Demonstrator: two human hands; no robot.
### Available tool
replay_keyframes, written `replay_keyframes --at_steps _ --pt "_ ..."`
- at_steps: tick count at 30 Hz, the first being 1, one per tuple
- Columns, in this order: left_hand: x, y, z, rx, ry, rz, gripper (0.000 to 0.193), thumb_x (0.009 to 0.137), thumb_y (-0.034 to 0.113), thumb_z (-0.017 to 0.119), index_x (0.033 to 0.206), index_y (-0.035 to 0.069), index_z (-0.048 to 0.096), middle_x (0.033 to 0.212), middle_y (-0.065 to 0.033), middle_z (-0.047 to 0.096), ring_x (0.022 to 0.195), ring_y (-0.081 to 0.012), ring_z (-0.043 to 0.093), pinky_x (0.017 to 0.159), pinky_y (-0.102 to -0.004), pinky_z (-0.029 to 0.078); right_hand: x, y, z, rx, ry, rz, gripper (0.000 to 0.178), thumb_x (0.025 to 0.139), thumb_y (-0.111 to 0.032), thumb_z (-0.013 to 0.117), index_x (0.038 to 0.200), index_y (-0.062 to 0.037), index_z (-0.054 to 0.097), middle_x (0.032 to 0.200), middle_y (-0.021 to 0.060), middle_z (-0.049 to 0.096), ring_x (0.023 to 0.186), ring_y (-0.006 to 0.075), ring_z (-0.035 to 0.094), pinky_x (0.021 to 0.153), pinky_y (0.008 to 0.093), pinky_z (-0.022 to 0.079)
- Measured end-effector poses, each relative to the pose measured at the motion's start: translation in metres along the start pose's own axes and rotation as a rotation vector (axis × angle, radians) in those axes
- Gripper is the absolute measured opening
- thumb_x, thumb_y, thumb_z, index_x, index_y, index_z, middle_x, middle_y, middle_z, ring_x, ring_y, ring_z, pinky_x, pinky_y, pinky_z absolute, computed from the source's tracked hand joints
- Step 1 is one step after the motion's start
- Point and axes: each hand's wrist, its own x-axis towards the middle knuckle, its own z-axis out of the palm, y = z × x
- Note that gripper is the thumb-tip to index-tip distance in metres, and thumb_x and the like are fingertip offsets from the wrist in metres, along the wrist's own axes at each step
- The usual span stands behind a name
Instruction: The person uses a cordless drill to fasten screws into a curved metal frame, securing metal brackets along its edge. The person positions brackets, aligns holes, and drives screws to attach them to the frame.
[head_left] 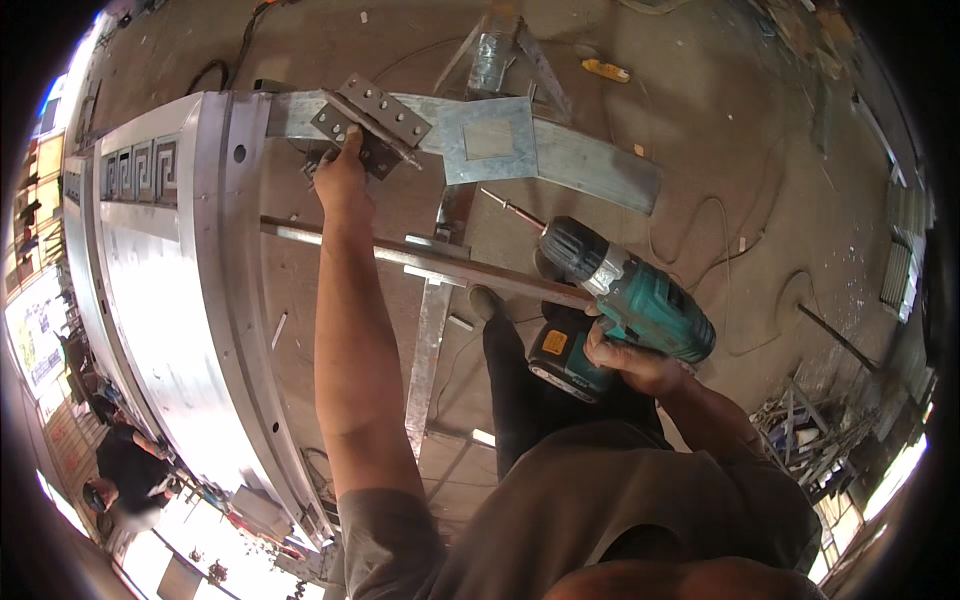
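A dark metal butt hinge (384,106) with several holes in its leaves lies over the left part of a long grey metal plank. My left hand (342,182) reaches out and grips its near leaf, a finger on top; more dark hinge-like pieces show by the fingers, partly hidden. My right hand (632,362) is wrapped around the handle of a teal and black cordless drill (655,305). The drill's long, thin bit points up and left, apart from everything. Beyond its tip, a flat square plate (455,145) with a square opening rests across the plank (598,168).
At my left stands a large silver metal panel (150,290) with a fretwork pattern. A steel bar (450,266) runs from it toward the drill over a metal stand. Cables, a yellow bottle (605,70) and scrap metal (805,430) lie about. Another person (128,465) is far left.
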Motion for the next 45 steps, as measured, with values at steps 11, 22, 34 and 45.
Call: replay_keyframes --at_steps 11,22,34,45 --pt "-0.021 -0.001 -0.002 0.054 -0.038 0.046 0.033 0.102 0.022 0.065 0.119 -0.006 0.067 0.094 -0.0076 0.069 0.081 -0.0168 0.065 0.065 -0.0312 0.053 0.03 -0.003 0.008 -0.026 -0.112 -0.114 0.043 0.094 -0.005 0.07 0.131 0.0009 0.051 0.083 0.0027 0.057 0.074 0.0146 0.054 0.07 0.0347 0.045" --pt "-0.107 0.011 -0.115 -0.416 -0.175 0.079 0.057 0.107 0.042 0.055 0.143 -0.001 0.051 0.126 -0.0141 0.063 0.11 -0.0254 0.062 0.102 -0.0408 0.048 0.133 0.025 0.102 -0.042 -0.28 -0.018 0.02 0.094 -0.025 0.079 0.092 -0.0075 0.07 0.081 -0.001 0.066 0.075 0.0107 0.061 0.073 0.0281 0.05" --pt "-0.014 0.018 -0.196 -0.582 -0.058 -0.098 0.041 0.111 0.037 0.048 0.139 0.008 0.056 0.125 -0.0077 0.064 0.12 -0.0236 0.059 0.11 -0.0438 0.043 0.249 0.095 0.25 0.136 -0.318 0.133 0.026 0.095 -0.03 0.078 0.098 -0.0044 0.073 0.086 0.0008 0.069 0.079 0.0109 0.063 0.073 0.0277 0.051" --pt "0.012 0.025 -0.204 -0.605 -0.017 -0.133 0.034 0.111 0.029 0.049 0.132 0.006 0.062 0.127 -0.011 0.068 0.121 -0.0286 0.062 0.112 -0.0474 0.043 0.269 0.105 0.264 0.132 -0.332 0.1 0.028 0.096 -0.033 0.076 0.096 -0.0054 0.074 0.082 0.0003 0.066 0.076 0.0108 0.06 0.072 0.0269 0.049"
